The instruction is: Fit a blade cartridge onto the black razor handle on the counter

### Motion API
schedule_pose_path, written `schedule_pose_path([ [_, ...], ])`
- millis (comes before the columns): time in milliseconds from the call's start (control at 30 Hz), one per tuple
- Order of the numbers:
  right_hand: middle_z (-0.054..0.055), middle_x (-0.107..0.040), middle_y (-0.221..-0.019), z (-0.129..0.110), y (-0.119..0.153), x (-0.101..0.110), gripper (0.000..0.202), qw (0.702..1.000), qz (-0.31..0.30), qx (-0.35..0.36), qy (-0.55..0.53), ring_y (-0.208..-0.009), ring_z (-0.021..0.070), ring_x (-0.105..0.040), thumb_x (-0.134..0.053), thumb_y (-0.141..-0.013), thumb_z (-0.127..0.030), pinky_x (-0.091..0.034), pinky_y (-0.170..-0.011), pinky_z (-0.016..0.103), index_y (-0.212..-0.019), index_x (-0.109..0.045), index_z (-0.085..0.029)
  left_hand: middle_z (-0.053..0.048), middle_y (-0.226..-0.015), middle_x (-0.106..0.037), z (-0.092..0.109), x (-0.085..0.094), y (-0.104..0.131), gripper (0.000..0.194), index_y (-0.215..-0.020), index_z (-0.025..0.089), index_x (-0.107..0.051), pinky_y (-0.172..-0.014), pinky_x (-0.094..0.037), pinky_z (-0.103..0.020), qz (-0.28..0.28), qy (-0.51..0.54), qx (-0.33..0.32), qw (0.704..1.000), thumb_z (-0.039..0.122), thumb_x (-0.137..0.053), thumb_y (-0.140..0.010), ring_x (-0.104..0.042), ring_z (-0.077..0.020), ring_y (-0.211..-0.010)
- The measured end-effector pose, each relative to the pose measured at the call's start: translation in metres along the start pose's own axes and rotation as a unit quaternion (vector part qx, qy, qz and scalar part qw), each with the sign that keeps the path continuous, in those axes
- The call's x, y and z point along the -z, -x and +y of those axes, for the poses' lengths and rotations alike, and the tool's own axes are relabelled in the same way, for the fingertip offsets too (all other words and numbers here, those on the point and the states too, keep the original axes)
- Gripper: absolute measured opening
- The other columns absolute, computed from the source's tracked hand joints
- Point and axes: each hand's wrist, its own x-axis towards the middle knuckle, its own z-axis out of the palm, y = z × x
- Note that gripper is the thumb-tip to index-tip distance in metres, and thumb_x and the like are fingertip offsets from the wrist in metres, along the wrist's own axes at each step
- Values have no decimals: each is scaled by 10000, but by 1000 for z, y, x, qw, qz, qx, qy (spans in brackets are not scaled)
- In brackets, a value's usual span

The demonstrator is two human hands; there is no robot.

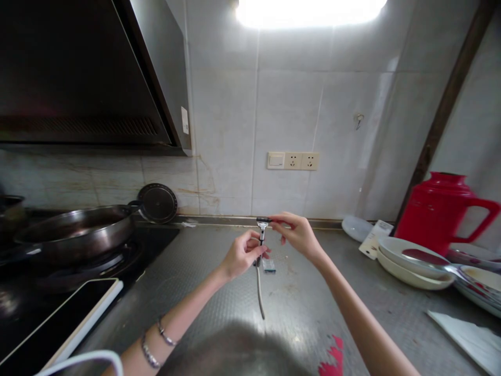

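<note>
razor (262, 225) stands near upright between hands, head on top; left hand (238, 256) grasps handle, right hand (301, 236) pinches head's right end.

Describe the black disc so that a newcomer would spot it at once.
Start at the stove, where a wide pan sits. By the pan's right handle, against the tiled wall, is the disc: round, black and propped on edge, while the pan lies level.
</note>
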Motion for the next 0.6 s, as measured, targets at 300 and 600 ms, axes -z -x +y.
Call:
schedule_pose_path([
  [300,39,-593,-799,-4,0,-1,227,999,-30,20,-40,-595,103,-542,-587,-771,-287,-489,-413,187,-941,-692,-179,-60,-794,-670,0,0,0,277,-901,157,-458,-640,-473,-279,-23,-1,0,1000,321,-628,-757,-659,-171,-682],
  [600,37,-610,-786,-3,2,-2,223,999,-19,25,-37,-547,91,-535,-595,-767,-306,-487,-414,197,-921,-696,-179,-41,-770,-655,-1,0,0,274,-868,162,-452,-632,-472,-276,-23,3,0,1000,335,-631,-754,-657,-173,-685],
])
